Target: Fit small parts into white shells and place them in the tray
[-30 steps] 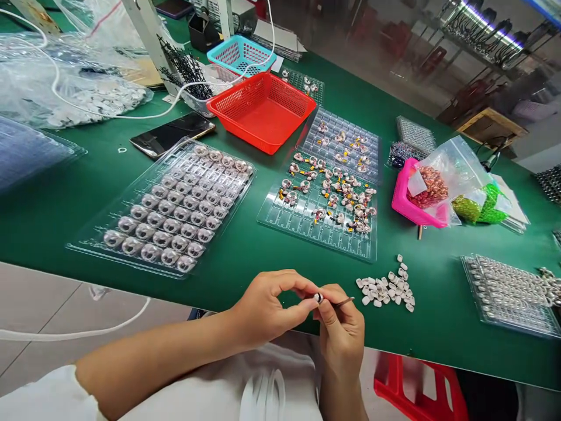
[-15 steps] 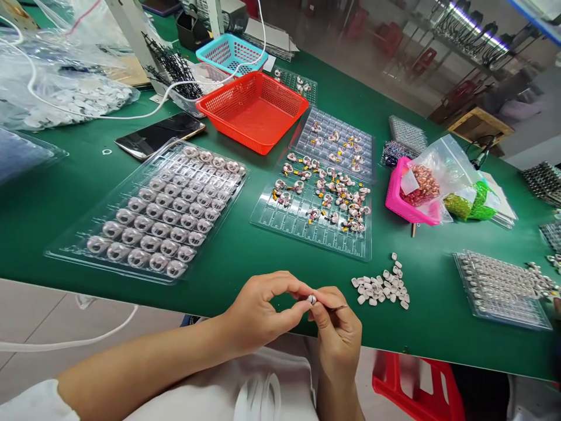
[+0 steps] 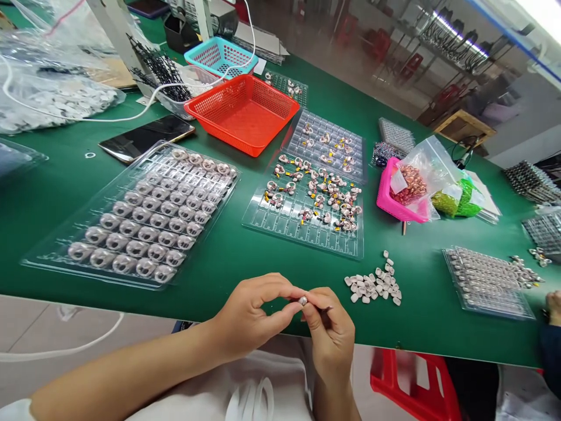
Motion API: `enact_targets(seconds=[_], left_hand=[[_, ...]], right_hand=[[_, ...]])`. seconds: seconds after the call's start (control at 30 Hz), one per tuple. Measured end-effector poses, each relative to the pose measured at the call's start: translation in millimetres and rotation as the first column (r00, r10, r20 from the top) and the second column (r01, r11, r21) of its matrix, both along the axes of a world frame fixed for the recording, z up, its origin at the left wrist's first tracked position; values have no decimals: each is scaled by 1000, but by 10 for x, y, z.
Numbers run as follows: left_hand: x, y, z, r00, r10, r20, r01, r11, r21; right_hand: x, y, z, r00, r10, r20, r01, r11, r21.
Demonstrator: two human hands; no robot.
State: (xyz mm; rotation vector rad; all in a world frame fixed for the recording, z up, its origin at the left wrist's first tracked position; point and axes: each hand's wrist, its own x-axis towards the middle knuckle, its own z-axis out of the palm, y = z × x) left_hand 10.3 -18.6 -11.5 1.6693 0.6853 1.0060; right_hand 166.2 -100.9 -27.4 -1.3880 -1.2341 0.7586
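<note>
Between the fingertips of both hands is a small, shiny, whitish earbud part (image 3: pixel 302 300), mostly covered by the fingers. My left hand (image 3: pixel 258 313) pinches it from the left with thumb and forefinger. My right hand (image 3: pixel 328 327) grips it from the right, fingers curled; a thin dark thing shows by those fingers, too hidden to name. Both hands are at the table's front edge. To their right lies a loose pile of small white caps (image 3: pixel 377 285). Beyond them, a clear tray (image 3: pixel 280 225) bears small white wired assemblies with yellow bits.
At left stands a clear tray of rounded shells (image 3: pixel 135 248), with a phone (image 3: pixel 144 137) behind it. A red basket (image 3: pixel 245 117), a blue basket (image 3: pixel 221 55) and a pink basket (image 3: pixel 401 199) stand farther back. Another filled tray (image 3: pixel 486 283) and a co-worker's hand (image 3: pixel 554 307) are at right.
The view has shifted slightly, so the table things appear a little farther left. Both hands keep their pinch, and the small part looks turned a little. A co-worker's hand and sleeve show more at right.
</note>
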Motion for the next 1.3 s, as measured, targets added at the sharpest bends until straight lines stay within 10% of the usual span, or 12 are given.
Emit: enact_targets(seconds=[0.37, 0.53, 0.7, 1.0, 1.3], left_hand=[[-34, 1, -65, 999, -39, 1, 39, 992, 120], [-82, 70, -16, 988, -123, -88, 107, 979, -171], [-125, 214, 104, 955, -280, -100, 181, 813, -553], [-130, 240, 65, 949, -315, -23, 254, 805, -536], [-106, 276, 58, 920, -390, 40, 312, 669, -675]], right_hand=[[63, 17, 90, 973, 61, 221, -74, 996, 51], [95, 20, 131, 976, 136, 172, -134, 991, -21], [154, 32, 170, 966, 251, 64, -244, 965, -96], [165, -6, 87, 957, 289, -33, -290, 952, -98], [126, 20, 141, 951, 297, -92, -304, 949, -84]])
